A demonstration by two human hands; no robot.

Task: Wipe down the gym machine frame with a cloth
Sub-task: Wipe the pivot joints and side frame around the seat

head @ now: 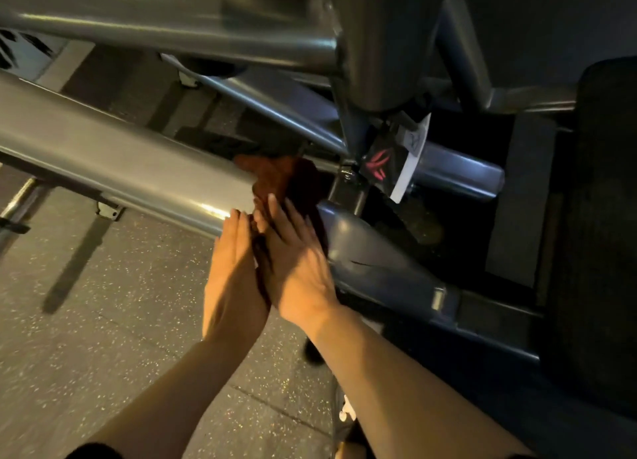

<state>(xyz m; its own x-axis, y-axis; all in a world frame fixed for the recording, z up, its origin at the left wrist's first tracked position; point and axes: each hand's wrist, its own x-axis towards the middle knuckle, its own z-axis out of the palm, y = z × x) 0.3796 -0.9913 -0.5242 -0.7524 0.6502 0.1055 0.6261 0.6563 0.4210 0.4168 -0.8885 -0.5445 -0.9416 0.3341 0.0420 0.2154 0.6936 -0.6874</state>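
A thick grey frame tube (103,155) of the gym machine runs from the left edge down towards the middle. A dark red cloth (286,179) lies draped over this tube where it meets a darker blue section (365,252). My right hand (296,262) lies flat on the cloth with straight fingers and presses it against the tube. My left hand (234,276) sits right beside it, fingers straight, fingertips touching the tube at the cloth's edge. The part of the cloth under my hands is hidden.
More frame tubes (172,34) cross above, and a wide upright post (386,45) stands at the top middle. A card with a red mark (382,162) hangs near a steel bar (458,172). A black pad (606,217) fills the right edge. Speckled rubber floor (103,338) lies below.
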